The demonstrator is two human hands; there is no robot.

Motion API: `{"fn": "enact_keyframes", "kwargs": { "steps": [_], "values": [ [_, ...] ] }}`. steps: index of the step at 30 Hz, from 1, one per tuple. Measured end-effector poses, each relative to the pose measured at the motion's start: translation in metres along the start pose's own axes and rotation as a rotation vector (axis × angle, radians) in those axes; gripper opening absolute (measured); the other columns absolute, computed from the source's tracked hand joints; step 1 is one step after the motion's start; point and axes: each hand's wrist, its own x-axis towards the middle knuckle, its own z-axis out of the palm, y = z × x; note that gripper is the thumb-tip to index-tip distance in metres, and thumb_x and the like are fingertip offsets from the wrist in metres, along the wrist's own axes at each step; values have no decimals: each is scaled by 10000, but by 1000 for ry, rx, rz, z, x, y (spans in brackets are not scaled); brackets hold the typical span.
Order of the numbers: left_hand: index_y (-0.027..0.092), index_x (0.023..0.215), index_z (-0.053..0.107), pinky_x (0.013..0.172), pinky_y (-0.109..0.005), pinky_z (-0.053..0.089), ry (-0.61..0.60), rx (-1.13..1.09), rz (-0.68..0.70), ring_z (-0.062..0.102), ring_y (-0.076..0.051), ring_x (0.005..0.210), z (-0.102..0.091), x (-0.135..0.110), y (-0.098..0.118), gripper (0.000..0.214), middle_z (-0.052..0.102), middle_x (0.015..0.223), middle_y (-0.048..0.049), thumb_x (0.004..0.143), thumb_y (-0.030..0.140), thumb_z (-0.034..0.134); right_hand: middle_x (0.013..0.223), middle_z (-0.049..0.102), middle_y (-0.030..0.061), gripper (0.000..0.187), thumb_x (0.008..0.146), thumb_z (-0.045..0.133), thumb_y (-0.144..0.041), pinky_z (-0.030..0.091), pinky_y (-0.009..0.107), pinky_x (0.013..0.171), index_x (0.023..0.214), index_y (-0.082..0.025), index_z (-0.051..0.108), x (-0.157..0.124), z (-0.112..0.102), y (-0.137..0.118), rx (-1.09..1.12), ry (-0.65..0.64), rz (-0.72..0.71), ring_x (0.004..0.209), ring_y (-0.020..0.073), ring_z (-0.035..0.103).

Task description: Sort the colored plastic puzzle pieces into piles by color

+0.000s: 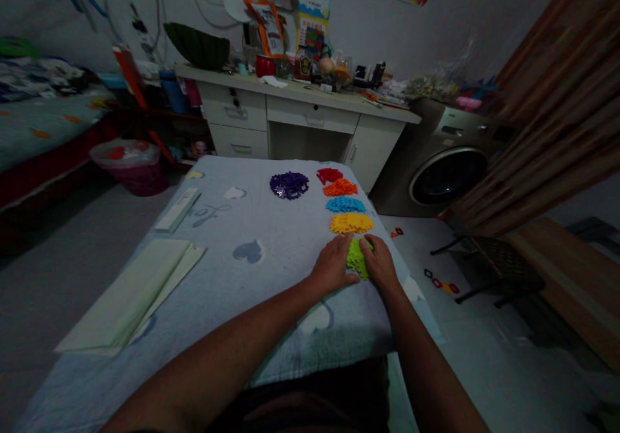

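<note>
A heap of small lime-green plastic pieces (357,258) lies near the right edge of the cloth-covered table. My left hand (334,265) rests against its left side, thumb spread away from the fingers. On the other side, my right hand (380,262) touches the heap with bent fingers, cupped rather than closed. Just beyond sit similar heaps in yellow (352,223), blue (345,205), orange (340,188) and red (329,175), set in a column. A dark purple heap (289,185) lies farther left. My hands hide part of the green pieces.
Folded pale sheets (130,291) and a slim white box (177,211) lie on the table's left side. Behind stand a cluttered white desk (310,113) and a washing machine (440,155). A stool (508,265) and some linked coloured pieces (438,283) are on the floor.
</note>
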Motion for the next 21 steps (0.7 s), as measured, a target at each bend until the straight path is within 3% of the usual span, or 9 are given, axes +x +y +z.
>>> {"fn": "enact_keyframes", "kwargs": {
  "steps": [9, 17, 21],
  "values": [
    [243, 1499, 214, 1073, -539, 372, 44, -104, 49, 432, -346, 1314, 7, -1, -6, 1089, 450, 1423, -171, 586, 208, 808, 1040, 709, 101, 472, 872, 486, -550, 486, 373, 877, 1081, -166, 663, -8, 5, -29, 345, 7, 110, 938, 248, 643],
    [238, 1466, 281, 1089, -521, 345, 61, -91, 6, 446, -323, 1281, -11, -4, -4, 967, 475, 1408, -147, 617, 133, 732, 908, 681, 54, 385, 826, 549, -517, 492, 319, 766, 966, -175, 655, -5, 16, -51, 554, 33, 173, 846, 212, 620],
    [262, 1482, 265, 1093, -510, 339, 102, -85, -19, 449, -312, 1286, -30, -13, -10, 986, 471, 1424, -134, 616, 109, 710, 881, 669, 36, 386, 811, 558, -533, 494, 304, 740, 963, -188, 643, 0, 31, -69, 642, -6, 186, 818, 197, 615]
  ]
}}
